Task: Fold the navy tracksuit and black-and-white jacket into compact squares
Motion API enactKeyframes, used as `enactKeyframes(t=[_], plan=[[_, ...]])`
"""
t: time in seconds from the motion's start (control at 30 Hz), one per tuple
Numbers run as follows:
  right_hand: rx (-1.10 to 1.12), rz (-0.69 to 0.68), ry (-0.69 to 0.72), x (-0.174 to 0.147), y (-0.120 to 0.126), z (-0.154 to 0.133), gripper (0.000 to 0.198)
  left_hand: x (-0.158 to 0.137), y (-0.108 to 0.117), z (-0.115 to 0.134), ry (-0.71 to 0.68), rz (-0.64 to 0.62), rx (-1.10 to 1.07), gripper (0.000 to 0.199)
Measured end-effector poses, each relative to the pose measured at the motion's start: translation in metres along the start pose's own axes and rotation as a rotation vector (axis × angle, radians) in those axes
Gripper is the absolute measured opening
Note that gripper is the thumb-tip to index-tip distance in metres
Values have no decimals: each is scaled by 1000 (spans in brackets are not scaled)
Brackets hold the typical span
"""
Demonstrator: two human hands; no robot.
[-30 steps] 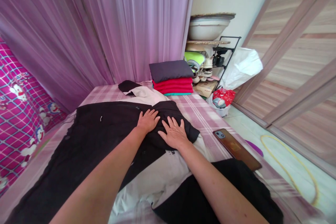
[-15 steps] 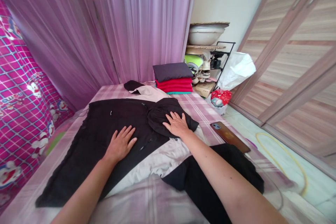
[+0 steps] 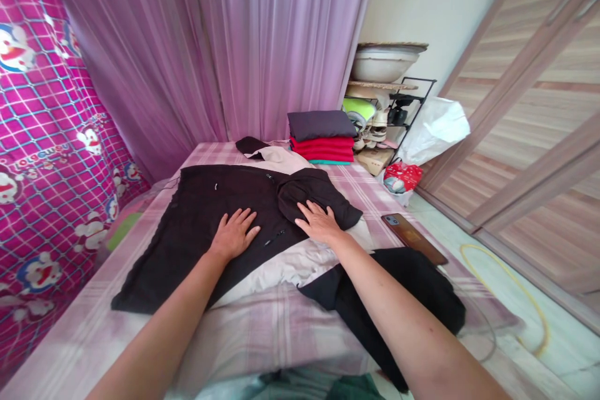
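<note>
Left hand (image 3: 234, 234) spread flat on black jacket (image 3: 201, 237); right hand (image 3: 319, 224), also spread, on its hood (image 3: 307, 184). Phone (image 3: 415, 239) farther right.

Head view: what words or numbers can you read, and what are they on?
None can be read for sure.
Pink cloth: letters, too blurred.
Garment: tiny pale mark, too small.
Box: faint marking, too small.
Phone: marking on the back, too blurred.

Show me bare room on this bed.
Bare purplish plaid sheet shows nearest, between the left forearm and black fabric sleeve, and between the folded red-grey cloth stack and brown rectangular phone. The middle is crowded: left hand and right hand rest on the black zippered garment.
</note>
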State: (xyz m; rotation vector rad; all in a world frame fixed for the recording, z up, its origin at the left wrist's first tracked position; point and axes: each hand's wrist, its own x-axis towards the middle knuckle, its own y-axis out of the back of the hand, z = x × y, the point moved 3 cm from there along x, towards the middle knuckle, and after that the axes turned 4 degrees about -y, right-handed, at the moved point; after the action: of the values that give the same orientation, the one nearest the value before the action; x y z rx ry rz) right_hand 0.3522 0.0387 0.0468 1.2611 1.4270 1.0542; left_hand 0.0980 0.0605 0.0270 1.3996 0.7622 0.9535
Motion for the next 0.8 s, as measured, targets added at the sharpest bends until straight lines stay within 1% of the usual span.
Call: enactKeyframes(t=[0.07, 0.17, 0.23, 0.3, 0.37, 0.43, 0.5, 0.57, 0.7, 0.8], plan=[[17, 32, -3, -4, 9, 4, 60, 0, 1, 0, -3, 18, -11, 54], [-20, 152, -24, -16, 16, 15, 57, -2, 5, 0, -8, 76, -17, 53], [-70, 183, -36, -24, 11, 24, 56, -4, 9, 2, -15, 131, -11, 51], [-97, 166, -42, -29, 2, 32, 54, -7, 14, 5, -21, 173, -7, 49], [-92, 160, -42, -31, -6, 37, 53, -11, 18, 6, -24, 197, -7, 46], [-75, 186, -41, -31, -11, 40, 53, -17, 23, 2, -20, 226, -2, 45], [-56, 218, -40, -30, -12, 41, 52, -26, 27, -7, 12, 260, 22, 46], [-34, 243, -35, -29, -13, 41, 52, -38, 31, -22, 69, 279, 63, 48], [7, 276, -29, -30, -12, 40, 51, -66, 36, -62, 175, 290, 129, 52], [17, 286, -33, -31, -13, 40, 51, -85, 34, -89, 255, 279, 151, 54]])
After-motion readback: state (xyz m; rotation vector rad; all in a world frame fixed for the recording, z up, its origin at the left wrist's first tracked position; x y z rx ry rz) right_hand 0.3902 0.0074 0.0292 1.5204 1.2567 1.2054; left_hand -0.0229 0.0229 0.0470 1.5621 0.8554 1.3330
